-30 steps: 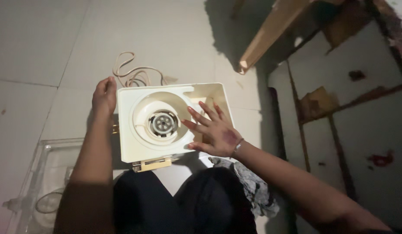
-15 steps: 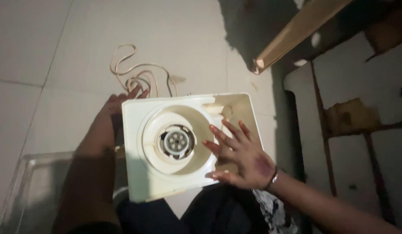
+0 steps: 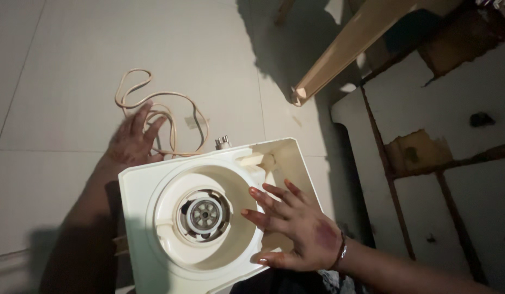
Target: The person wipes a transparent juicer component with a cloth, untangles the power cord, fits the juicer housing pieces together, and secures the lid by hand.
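Your right hand [image 3: 298, 228] lies flat, fingers spread, on the cream fan housing [image 3: 209, 212] over your lap, gripping nothing. Your left hand [image 3: 133, 139], open, reaches past its far edge toward the coiled cord [image 3: 165, 117]. Unclamped, the housing may tip; the cord could snag.

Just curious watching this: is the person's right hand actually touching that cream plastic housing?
Touching. The head view shows the right hand lying flat on the cream housing, its fingers spread across the rim of the round recess, with no gap visible beneath them.
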